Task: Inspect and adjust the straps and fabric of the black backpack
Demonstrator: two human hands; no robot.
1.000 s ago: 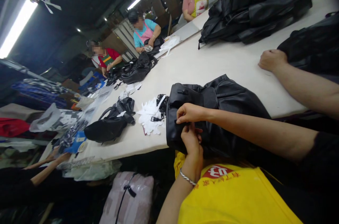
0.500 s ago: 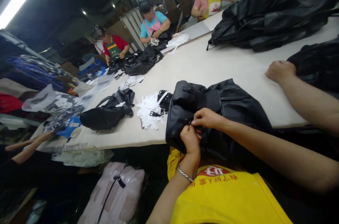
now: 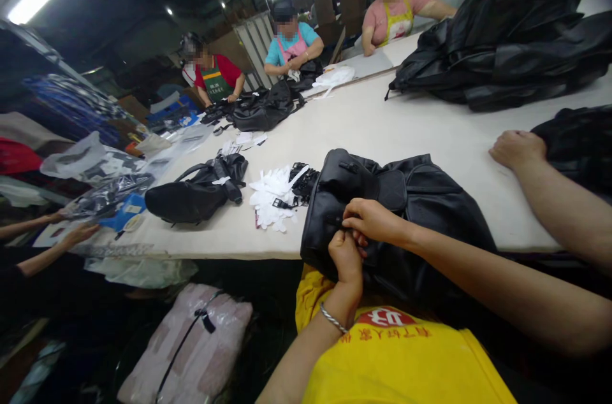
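A black leather-like backpack (image 3: 437, 206) lies at the table's near edge, its front pockets facing up. My left hand (image 3: 347, 256), below a silver bracelet, is closed in a pinch at the lower front pocket's buckle strap. From the right, my right hand (image 3: 373, 220) pinches the same strap, fingertips close against the left ones. The strap end between the fingers is mostly hidden. A second buckle (image 3: 348, 166) shows on the upper pocket. Left of the backpack are a pile of white paper pieces (image 3: 270, 190) and a heap of black buckles (image 3: 303, 184).
Another black bag (image 3: 186, 200) lies further left on the pale table (image 3: 344, 117). Black bags (image 3: 497, 47) are piled at the back right. A co-worker's fist (image 3: 519, 148) rests at right by a dark bag. Several people work across the table. A wrapped bundle (image 3: 191, 340) sits below.
The view has shifted a little, moving the far side of the table right and down. My hands stay at the same strap; my right hand now covers more of the buckle.
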